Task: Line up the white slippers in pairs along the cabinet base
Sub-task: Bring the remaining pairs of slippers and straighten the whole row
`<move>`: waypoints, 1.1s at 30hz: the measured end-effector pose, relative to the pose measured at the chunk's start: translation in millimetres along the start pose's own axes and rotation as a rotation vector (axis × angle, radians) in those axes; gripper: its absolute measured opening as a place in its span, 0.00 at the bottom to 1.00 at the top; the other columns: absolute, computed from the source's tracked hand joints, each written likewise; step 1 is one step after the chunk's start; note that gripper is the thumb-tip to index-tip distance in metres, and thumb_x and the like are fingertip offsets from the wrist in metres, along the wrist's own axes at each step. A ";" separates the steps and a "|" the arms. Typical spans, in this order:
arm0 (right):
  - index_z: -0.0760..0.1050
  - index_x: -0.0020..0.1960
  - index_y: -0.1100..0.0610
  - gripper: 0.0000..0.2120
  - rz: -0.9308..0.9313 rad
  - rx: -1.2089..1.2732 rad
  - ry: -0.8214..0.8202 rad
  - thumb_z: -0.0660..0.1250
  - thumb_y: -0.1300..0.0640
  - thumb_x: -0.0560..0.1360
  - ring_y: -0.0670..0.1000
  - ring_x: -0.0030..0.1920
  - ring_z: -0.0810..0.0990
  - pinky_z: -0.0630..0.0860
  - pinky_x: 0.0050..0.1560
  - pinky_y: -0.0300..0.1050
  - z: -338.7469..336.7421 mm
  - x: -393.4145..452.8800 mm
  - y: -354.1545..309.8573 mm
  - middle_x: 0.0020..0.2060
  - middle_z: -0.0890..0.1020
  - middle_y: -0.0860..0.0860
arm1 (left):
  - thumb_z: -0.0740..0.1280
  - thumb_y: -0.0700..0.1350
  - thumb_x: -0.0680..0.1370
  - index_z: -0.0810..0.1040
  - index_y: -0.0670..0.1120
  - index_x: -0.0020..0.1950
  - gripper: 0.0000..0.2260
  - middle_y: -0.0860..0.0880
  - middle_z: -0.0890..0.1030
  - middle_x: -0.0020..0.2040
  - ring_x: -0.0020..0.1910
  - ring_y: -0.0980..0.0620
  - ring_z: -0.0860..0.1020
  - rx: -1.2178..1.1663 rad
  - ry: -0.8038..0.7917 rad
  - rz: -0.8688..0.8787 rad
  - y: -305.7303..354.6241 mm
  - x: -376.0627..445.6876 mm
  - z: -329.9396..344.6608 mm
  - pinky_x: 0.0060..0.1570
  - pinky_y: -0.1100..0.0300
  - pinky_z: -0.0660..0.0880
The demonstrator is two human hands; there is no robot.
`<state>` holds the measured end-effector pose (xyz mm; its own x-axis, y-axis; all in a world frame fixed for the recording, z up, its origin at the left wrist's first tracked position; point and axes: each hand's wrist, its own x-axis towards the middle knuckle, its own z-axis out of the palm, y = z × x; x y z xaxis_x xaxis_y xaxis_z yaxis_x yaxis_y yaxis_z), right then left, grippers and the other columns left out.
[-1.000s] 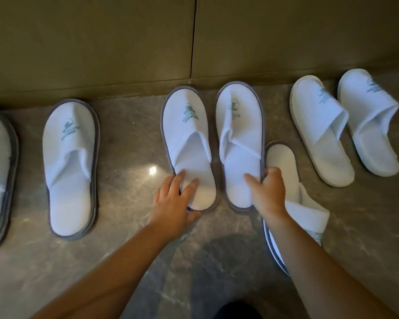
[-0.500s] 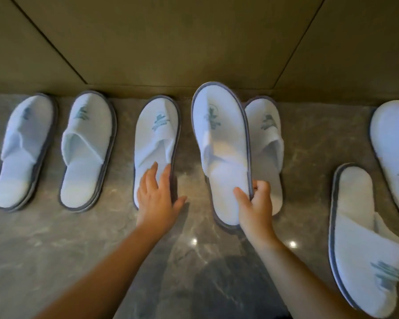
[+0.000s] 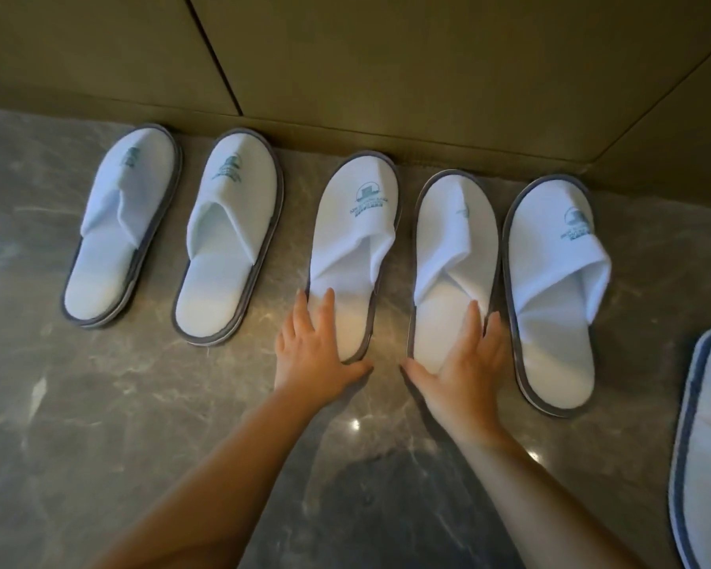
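Several white slippers with grey edging and blue logos lie toes-first against the cabinet base [image 3: 345,133]. From the left: one slipper [image 3: 120,223], a second slipper [image 3: 226,236], a middle slipper [image 3: 356,240], a fourth slipper [image 3: 452,256] and a fifth slipper [image 3: 551,289]. My left hand [image 3: 317,351] lies flat on the heel of the middle slipper, fingers spread. My right hand [image 3: 464,359] rests flat on the heel of the fourth slipper. Neither hand grips anything.
Another white slipper [image 3: 706,445] lies apart at the right edge, cut off by the frame. The floor [image 3: 99,425] is glossy grey marble. Olive-brown cabinet doors [image 3: 386,55] rise behind the row.
My right hand has set down the slipper it held lifted, between the middle and fifth slippers, and now lies flat on it. The view has shifted right and closer.
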<state>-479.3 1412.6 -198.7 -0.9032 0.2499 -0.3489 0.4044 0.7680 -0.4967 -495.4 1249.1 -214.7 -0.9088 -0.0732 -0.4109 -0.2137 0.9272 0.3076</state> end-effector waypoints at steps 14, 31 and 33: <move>0.48 0.71 0.51 0.45 0.035 -0.177 0.011 0.72 0.49 0.63 0.63 0.69 0.53 0.59 0.67 0.60 4.1 13.2 14.6 0.73 0.49 0.57 | 0.67 0.61 0.67 0.42 0.53 0.71 0.44 0.42 0.44 0.75 0.72 0.38 0.50 0.023 0.015 0.000 -0.7 0.5 3.6 0.68 0.41 0.56; 0.49 0.72 0.52 0.43 0.049 -0.125 0.037 0.71 0.48 0.65 0.61 0.69 0.49 0.54 0.69 0.59 9.7 7.2 6.9 0.74 0.48 0.56 | 0.67 0.62 0.67 0.42 0.54 0.71 0.43 0.43 0.44 0.75 0.73 0.39 0.49 0.022 0.006 0.006 -0.8 -1.1 2.5 0.69 0.41 0.54; 0.50 0.71 0.52 0.43 0.052 -0.131 0.037 0.71 0.48 0.65 0.61 0.70 0.50 0.55 0.69 0.59 9.1 7.8 8.1 0.74 0.48 0.56 | 0.67 0.62 0.67 0.42 0.54 0.71 0.43 0.43 0.44 0.75 0.73 0.39 0.49 0.021 0.008 0.005 -1.2 -1.3 2.7 0.69 0.41 0.54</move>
<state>-481.8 1415.4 -212.7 -0.8871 0.3116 -0.3406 0.4312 0.8229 -0.3701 -493.0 1249.0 -216.8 -0.9128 -0.0710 -0.4021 -0.2013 0.9350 0.2919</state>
